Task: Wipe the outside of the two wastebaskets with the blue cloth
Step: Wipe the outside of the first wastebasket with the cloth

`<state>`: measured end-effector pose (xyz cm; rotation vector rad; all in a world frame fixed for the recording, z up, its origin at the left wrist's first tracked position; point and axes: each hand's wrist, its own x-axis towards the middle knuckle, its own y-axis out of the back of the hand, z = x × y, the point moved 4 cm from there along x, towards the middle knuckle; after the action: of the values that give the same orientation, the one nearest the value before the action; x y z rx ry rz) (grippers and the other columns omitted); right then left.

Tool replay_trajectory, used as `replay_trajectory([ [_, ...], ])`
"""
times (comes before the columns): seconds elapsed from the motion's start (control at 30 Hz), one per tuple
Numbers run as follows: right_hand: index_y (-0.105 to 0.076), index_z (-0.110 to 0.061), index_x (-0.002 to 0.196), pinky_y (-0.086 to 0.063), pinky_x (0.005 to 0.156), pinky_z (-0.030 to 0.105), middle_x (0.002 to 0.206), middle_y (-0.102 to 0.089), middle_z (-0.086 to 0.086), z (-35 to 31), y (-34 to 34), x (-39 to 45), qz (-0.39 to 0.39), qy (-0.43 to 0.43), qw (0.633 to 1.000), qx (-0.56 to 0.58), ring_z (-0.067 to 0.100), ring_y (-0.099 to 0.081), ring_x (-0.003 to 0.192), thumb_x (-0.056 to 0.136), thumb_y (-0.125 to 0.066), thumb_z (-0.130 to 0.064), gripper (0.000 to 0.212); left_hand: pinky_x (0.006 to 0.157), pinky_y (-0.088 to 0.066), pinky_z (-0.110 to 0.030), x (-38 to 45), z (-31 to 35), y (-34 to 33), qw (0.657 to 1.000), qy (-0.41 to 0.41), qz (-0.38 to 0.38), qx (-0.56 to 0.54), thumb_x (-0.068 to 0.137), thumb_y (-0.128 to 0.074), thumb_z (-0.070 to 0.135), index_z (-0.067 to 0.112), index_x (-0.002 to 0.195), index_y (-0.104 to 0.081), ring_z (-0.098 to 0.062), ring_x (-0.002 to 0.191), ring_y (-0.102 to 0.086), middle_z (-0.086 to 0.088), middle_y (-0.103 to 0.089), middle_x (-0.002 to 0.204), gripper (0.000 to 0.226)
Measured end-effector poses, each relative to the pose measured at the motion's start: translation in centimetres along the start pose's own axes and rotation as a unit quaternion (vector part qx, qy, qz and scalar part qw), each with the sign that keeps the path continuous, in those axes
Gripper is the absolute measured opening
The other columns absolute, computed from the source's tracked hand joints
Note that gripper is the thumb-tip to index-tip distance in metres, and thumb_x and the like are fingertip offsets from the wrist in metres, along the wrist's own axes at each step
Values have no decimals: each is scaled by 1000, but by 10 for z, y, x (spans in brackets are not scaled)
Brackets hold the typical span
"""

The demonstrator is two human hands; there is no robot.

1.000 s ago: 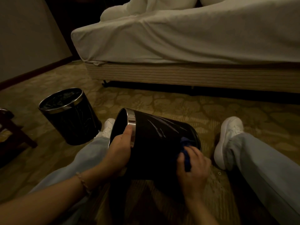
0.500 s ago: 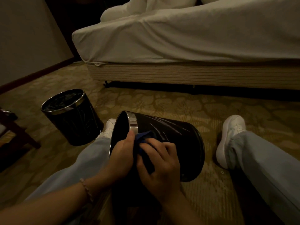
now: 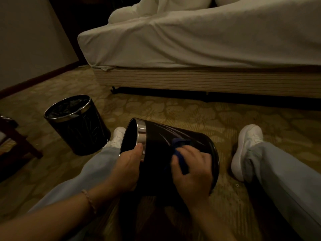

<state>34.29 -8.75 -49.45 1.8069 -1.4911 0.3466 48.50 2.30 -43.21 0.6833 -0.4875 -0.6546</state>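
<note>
On the patterned carpet [image 3: 173,108] in front of the bed [image 3: 191,49] we sit with legs spread, white shoes [image 3: 246,146] pointing at the bed base. Toward the carpet's left edge stands the second wastebasket [image 3: 78,126], upright, lined with a dark bag, beside a dark wooden chair leg [image 3: 20,145]. Between our legs the tilted wastebasket [image 3: 166,141] lies on its side, glossy black with a chrome rim and pale streaks. Our left hand [image 3: 126,164] is clamped on its rim; our right hand [image 3: 191,167] closes around the blue cloth [image 3: 178,150], pressing it to the wall.
</note>
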Motion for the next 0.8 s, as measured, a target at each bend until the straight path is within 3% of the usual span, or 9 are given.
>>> replay_trajectory([
  [0.13,-70,-24,110,-45,77,28,118,-65,-7,-60,-12,-18,-39,110,992,39,16,-52,97,89,-63,-38,26,52,-40,-3,-2,2,-2,996,-77,-38,32,104,-34,11,31,76,-50,5,55,-57,12,-62,55,38],
  [0.2,-70,-24,111,-47,76,32,119,-66,-7,-60,-14,-20,-36,120,991,39,18,-53,97,90,-63,-37,26,49,-39,-6,-2,-2,1,996,-73,-36,34,101,-39,13,20,77,-57,2,52,-55,7,-64,56,31],
  [0.27,-71,-23,111,-48,75,33,119,-66,-6,-49,-15,-17,-39,123,991,23,21,-54,97,90,-64,-37,27,51,-41,-6,0,-4,3,998,-39,-36,13,105,-34,11,26,70,-51,8,55,-57,16,-64,56,42],
  [0.33,-71,-22,111,-47,77,32,117,-67,-5,-27,-13,-10,-36,91,995,13,21,-55,96,90,-62,-37,27,55,-40,-2,0,-3,6,1000,-19,-13,10,104,-33,14,32,63,-40,19,54,-52,5,-49,47,45],
  [0.43,-70,-19,109,-42,83,29,112,-69,-1,29,3,4,-3,-17,1000,-18,23,-61,97,90,-56,-38,30,51,-40,-5,1,-3,9,1000,-1,11,-10,103,-34,18,28,56,-38,1,41,-49,10,-38,50,49],
  [0.57,-71,-17,103,-26,83,19,106,-71,1,69,14,10,25,-109,993,-49,31,-63,96,87,-50,-41,36,47,-41,-11,-1,-6,1,997,-9,-35,-73,104,-32,18,29,67,-50,-6,49,-54,0,-49,51,43],
  [0.67,-72,-16,103,-26,81,18,105,-71,1,65,14,8,30,-103,993,-51,31,-62,94,86,-50,-40,36,53,-43,-17,-5,-15,-4,987,18,-77,-143,100,-34,28,15,84,-59,-14,63,-59,-10,-64,72,33],
  [0.73,-71,-17,104,-27,81,18,106,-70,-1,64,14,8,29,-89,994,-54,28,-60,93,87,-51,-40,35,63,-48,-21,-4,-12,-4,973,52,-97,-204,96,-42,33,14,98,-61,-14,79,-63,-7,-68,86,27],
  [0.8,-72,-18,105,-26,80,17,107,-70,-2,65,13,7,26,-92,994,-53,27,-58,92,86,-50,-40,36,64,-50,-27,-3,-5,-5,923,173,-164,-302,91,-48,33,16,102,-61,-19,79,-65,-8,-68,86,24],
])
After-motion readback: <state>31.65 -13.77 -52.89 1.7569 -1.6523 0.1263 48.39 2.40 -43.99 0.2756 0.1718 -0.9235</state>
